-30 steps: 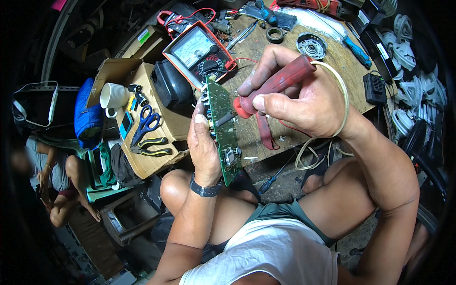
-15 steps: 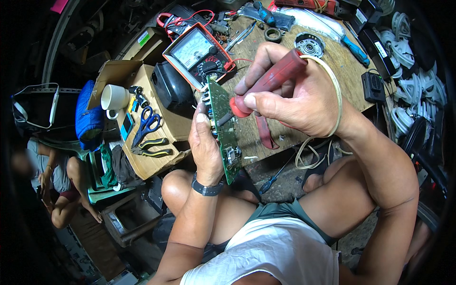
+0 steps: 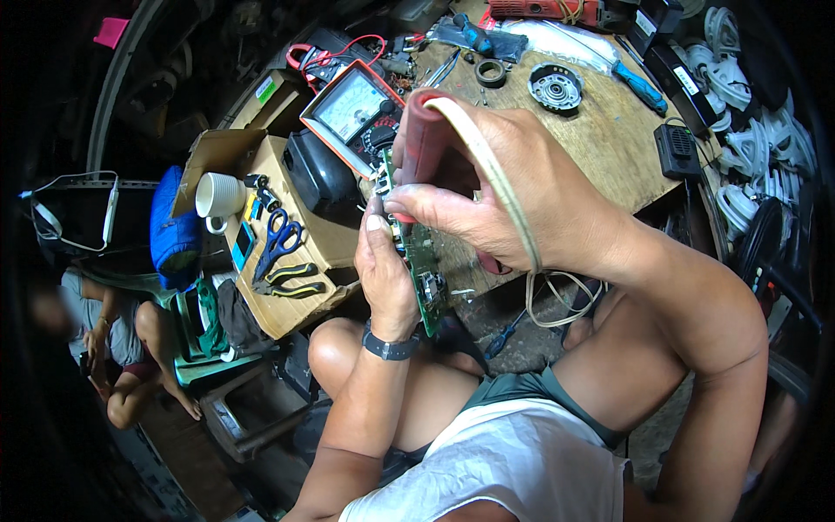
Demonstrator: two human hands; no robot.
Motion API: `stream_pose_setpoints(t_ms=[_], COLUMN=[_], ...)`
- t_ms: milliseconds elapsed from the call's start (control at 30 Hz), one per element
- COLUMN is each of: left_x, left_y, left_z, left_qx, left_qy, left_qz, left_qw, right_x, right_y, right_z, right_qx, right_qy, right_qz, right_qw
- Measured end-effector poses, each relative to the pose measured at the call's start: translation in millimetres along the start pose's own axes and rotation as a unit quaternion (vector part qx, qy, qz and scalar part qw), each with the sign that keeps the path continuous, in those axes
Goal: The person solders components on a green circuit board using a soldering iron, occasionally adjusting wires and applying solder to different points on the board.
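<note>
My left hand (image 3: pixel 385 278) grips a green circuit board (image 3: pixel 424 261) by its edge and holds it upright on its side. Small parts stick out from the board's left face. My right hand (image 3: pixel 513 187) is closed around the red handle of a soldering iron (image 3: pixel 424 143), with its cream cord (image 3: pixel 487 161) looping over the back of the hand. The iron's lower end is close to the board's upper part, near my left thumb. My right hand hides part of the board, and I cannot tell whether the tip touches it.
An analog multimeter (image 3: pixel 352 113) lies behind the board on the wooden table (image 3: pixel 609 157). On the left, a cardboard box (image 3: pixel 326 244) carries a white mug (image 3: pixel 220 195), scissors (image 3: pixel 280 237) and pliers (image 3: pixel 294 280). A screwdriver (image 3: pixel 639 87) lies at the right. Another person (image 3: pixel 117 339) sits at far left.
The soldering iron has moved left and turned more upright, from the board's right face toward its upper edge and left thumb. The board stays in my left hand. The view has shifted slightly.
</note>
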State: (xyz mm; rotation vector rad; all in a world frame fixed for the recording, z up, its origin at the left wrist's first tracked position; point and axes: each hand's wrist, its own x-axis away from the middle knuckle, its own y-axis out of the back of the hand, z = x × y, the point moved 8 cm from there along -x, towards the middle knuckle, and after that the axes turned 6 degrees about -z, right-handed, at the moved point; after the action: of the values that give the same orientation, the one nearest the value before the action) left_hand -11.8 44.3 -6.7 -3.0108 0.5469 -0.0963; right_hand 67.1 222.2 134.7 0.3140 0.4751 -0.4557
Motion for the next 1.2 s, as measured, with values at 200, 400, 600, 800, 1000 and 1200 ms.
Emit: stream_pose_setpoints(t_ms=[200, 400, 600, 800, 1000, 1200], left_x=[3, 1, 6, 7, 7, 5], left_y=[-2, -5, -20, -22, -33, -27], left_z=[0, 0, -11, -12, -19, -20], left_qx=[-0.013, -0.033, -0.056, -0.016, -0.005, 0.016], left_qy=[-0.012, -0.018, -0.058, -0.008, -0.028, -0.009], left_qz=[-0.019, -0.018, 0.003, 0.034, 0.057, 0.053], left_qw=[1.0, 0.999, 0.997, 0.999, 0.998, 0.998], right_x=[2, 8, 13, 0, 25, 25], right_y=[9, 9, 12, 59, 30, 26], right_z=[8, 13, 19, 15, -33, -31], right_qx=[0.034, 0.022, 0.115, 0.213, -0.123, -0.143], right_qy=[0.035, 0.07, 0.115, 0.122, -0.085, -0.139], right_qz=[-0.034, -0.054, -0.044, -0.103, -0.013, -0.001], right_qw=[0.998, 0.996, 0.986, 0.964, 0.989, 0.98])
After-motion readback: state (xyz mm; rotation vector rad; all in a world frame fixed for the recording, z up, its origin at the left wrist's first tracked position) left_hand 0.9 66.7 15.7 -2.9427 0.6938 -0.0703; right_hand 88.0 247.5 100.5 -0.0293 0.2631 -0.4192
